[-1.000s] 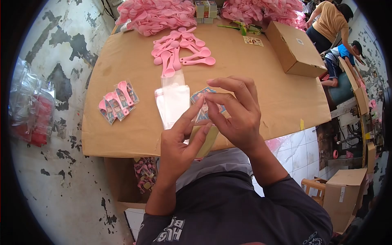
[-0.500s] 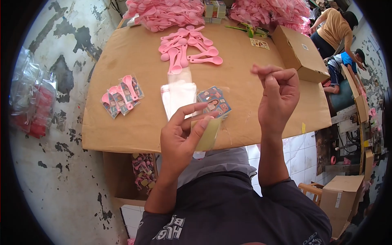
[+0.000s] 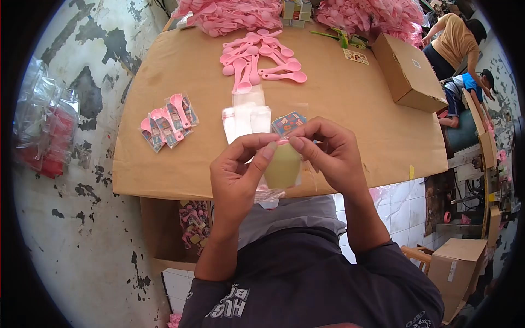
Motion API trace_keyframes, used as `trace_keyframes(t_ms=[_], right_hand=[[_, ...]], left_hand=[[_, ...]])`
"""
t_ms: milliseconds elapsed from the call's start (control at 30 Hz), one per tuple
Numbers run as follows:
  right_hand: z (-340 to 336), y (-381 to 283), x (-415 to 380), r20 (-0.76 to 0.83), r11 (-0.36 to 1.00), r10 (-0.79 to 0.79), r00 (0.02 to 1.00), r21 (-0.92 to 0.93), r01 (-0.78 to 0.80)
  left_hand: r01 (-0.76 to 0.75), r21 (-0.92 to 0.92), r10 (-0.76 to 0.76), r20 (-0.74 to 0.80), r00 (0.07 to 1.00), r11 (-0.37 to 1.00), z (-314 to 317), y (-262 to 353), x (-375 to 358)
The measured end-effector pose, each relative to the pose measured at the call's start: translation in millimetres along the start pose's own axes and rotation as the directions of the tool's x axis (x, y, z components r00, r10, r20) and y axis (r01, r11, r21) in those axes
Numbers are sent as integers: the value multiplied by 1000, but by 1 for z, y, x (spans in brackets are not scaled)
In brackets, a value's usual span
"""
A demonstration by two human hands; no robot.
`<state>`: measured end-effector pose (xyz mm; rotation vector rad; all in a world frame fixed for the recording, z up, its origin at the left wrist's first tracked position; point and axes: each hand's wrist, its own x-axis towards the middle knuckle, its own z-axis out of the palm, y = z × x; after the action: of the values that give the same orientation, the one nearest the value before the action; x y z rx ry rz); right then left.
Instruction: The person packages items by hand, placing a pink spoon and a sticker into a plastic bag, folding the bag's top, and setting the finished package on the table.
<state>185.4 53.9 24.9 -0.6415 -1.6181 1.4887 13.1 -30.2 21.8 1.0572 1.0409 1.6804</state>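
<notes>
Above the table's near edge, my left hand [image 3: 236, 169] and my right hand [image 3: 334, 156] pinch the top of a clear plastic packet [image 3: 283, 168]. Inside it is a yellow-green card, and a bit of pink shows at the top between my fingertips. Just beyond my hands lie a stack of clear plastic bags [image 3: 246, 121] and a stack of blue printed cards [image 3: 289, 122], partly hidden by my right hand. Loose pink spoons [image 3: 254, 60] are heaped farther back. Several packed spoons with cards [image 3: 169, 121] lie at the left.
Large bags of pink spoons [image 3: 229, 16] stand at the back beside card bundles [image 3: 296, 12]. Green-handled scissors [image 3: 343, 38] and a cardboard box [image 3: 407, 71] are at the right. Under the table is an open box of packets [image 3: 194, 224]. Two people [image 3: 454, 41] are off to the right.
My right hand has come down and left to the packet and now pinches its top beside my left hand. The packet is turned more upright. The view has shifted slightly.
</notes>
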Motion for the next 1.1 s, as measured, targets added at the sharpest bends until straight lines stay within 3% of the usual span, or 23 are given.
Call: trace_keyframes(t_ms=[67, 200, 300, 367, 500, 600, 667, 700, 767, 833, 900, 1100], right_hand=[[-3, -7, 1, 11, 997, 77, 997, 28, -78], [-9, -6, 2, 31, 990, 80, 996, 114, -83], [-14, -4, 2, 41, 990, 14, 999, 137, -19], [-20, 2, 3, 101, 985, -92, 991, 154, 76], [-23, -3, 2, 111, 987, -106, 988, 129, 91], [-22, -4, 3, 150, 980, -194, 969, 75, 185], [-15, -6, 1, 106, 982, -166, 980, -73, 175], [-12, -6, 1, 110, 982, -167, 980, -74, 176], [-7, -4, 2, 66, 996, -94, 993, 6, 94], [-4, -6, 2, 44, 995, -93, 995, 27, 91], [0, -9, 1, 23, 995, -89, 996, 49, 87], [-2, -9, 1, 34, 991, -127, 991, 46, 126]], left_hand=[[57, 3, -57, -12, 998, 998, -2, 1, 1], [41, 19, -41, -7, 999, 999, -3, 2, 2], [28, -26, -27, 28, 999, 999, -9, -1, 3], [-87, 14, 85, 106, 991, 996, -17, -10, 2], [-110, 76, 100, 124, 987, 991, -15, -6, 2], [-141, -83, 151, 125, 981, 987, -13, -7, 2], [-162, 89, 150, 131, 980, 983, -16, -9, -2], [-164, 89, 152, 128, 980, 982, -12, -5, -2], [-23, -1, 23, 18, 1000, 1000, -2, 4, -4], [-6, -14, 7, 37, 999, 1000, -7, 2, -4], [97, 96, -109, 129, 986, 991, -12, -1, -5], [-33, 171, 13, 116, 993, 985, -24, -3, -11]])
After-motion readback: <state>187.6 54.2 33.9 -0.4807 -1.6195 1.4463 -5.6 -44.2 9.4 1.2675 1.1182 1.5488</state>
